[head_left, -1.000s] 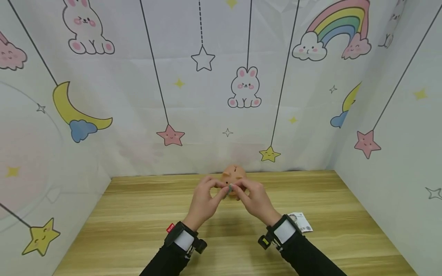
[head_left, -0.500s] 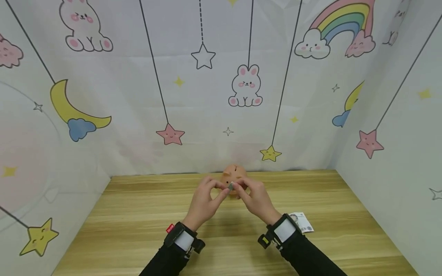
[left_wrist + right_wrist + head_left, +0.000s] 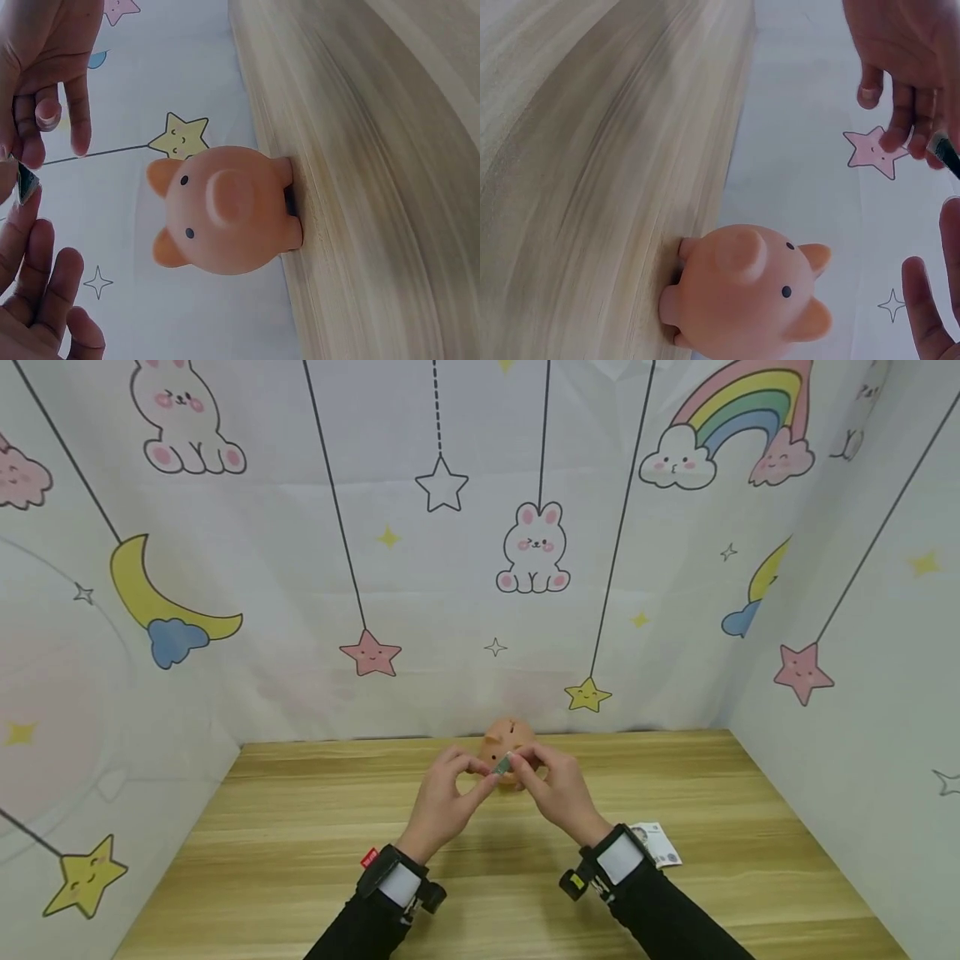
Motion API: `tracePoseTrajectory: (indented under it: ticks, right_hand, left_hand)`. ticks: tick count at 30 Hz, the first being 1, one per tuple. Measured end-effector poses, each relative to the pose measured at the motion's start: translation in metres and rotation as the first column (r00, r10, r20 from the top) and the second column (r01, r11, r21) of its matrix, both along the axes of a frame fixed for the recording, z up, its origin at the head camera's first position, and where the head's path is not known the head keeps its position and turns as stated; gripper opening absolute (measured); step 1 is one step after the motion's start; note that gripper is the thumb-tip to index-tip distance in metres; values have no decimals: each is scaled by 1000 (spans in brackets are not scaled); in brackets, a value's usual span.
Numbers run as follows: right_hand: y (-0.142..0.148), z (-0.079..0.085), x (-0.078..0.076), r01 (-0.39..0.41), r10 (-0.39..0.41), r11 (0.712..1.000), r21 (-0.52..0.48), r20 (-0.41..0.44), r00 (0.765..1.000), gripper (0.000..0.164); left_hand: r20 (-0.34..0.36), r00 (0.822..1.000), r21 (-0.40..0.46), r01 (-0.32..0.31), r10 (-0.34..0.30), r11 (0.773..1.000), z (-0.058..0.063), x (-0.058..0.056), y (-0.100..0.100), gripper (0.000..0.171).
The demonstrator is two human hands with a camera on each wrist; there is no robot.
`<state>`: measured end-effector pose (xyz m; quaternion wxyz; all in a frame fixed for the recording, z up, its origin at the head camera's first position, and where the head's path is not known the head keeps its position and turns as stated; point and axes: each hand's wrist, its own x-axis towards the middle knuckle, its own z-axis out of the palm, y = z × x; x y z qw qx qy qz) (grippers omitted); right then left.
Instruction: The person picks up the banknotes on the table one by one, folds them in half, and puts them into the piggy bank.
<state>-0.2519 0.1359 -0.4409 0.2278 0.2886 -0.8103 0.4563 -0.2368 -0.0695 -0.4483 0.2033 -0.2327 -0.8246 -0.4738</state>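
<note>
In the head view, a small folded green-grey paper strip (image 3: 502,765), looking like a banknote, is held up between both hands. My left hand (image 3: 441,802) pinches its lower left end between thumb and forefinger. The fingertips of my right hand (image 3: 561,793) pinch the upper right end. Both wrist views show the strip only partly, at the frame edge, its ends covered by fingers. Just behind the hands stands an orange piggy bank (image 3: 229,214) on its feet, facing me. Its dark coin slot (image 3: 512,727) shows on top in the head view.
A white-grey printed note (image 3: 657,843) lies flat on the wooden table (image 3: 300,827), partly covered by the right wristband. A small red tag (image 3: 370,857) shows beside the left wristband. Cloth walls (image 3: 450,610) with printed cartoons stand behind the table and at both sides.
The fingers have shifted on the paper strip, and more of its face shows now. The right fingertips have moved slightly away from the left ones. The piggy bank stays put.
</note>
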Motion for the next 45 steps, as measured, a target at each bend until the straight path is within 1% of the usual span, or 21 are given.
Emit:
tracePoseTrajectory:
  ticks: [3,6,8,10,12,14,16,18,21,27,31,33,35,37,39,43,45]
  right_hand:
    - [1,0,-2,-4,4,1000,-25,-12,1000,7]
    - [2,0,-3,-15,15,999,-31,-23,1000,8]
    - [2,-1,-4,-19,19,999,-39,-7,1000,8]
    - [3,-1,-4,-26,28,998,-58,24,999,9]
    - [3,-2,-5,-35,40,996,-82,66,997,10]
    - [3,-2,-5,-39,50,994,-104,108,993,11]
    - [4,-2,-5,-37,53,992,-117,138,989,12]
    - [4,-2,-4,-34,52,992,-122,153,987,12]
    - [4,-2,-4,-22,43,992,-125,167,985,12]
    - [6,-2,-4,7,23,990,-143,210,977,13]
    - [7,-4,-5,9,29,988,-153,246,969,14]
    - [7,-4,-6,18,25,988,-156,266,964,14]
    - [8,-4,-7,30,14,988,-152,282,959,15]
    - [10,-4,-10,44,0,989,-144,290,957,15]
    - [12,-2,-17,51,-7,989,-140,298,955,16]
    - [18,6,-39,69,-33,990,-124,268,963,17]
    - [21,11,-52,100,-73,990,-100,247,966,16]
  left_hand:
    - [9,1000,2,5,-5,1000,0,0,0,7]
    - [3,1000,1,18,-18,1000,0,-1,0,5]
    - [13,999,8,36,-36,999,1,-2,-1,5]
    - [44,997,28,65,-67,997,1,-3,-1,7]
    - [92,991,57,97,-102,994,1,-5,-3,8]
    - [146,980,90,124,-136,988,1,-7,-4,9]
    - [191,969,115,137,-157,984,-1,-9,-5,10]
    - [221,962,124,133,-158,983,-2,-11,-5,10]
    - [249,957,120,120,-147,986,-4,-13,-6,9]
    - [269,950,118,131,-158,984,-7,-16,-6,7]
    - [297,939,133,136,-170,982,-6,-16,-4,7]
    - [316,933,141,132,-171,981,-7,-17,-4,7]
    - [331,930,141,117,-158,983,-8,-19,-2,8]
    - [332,932,134,104,-143,986,-10,-23,-1,8]
    - [319,938,128,96,-133,987,-11,-27,2,9]
    - [237,963,121,100,-127,988,-14,-37,5,19]
    - [195,975,108,84,-104,991,-18,-43,7,27]
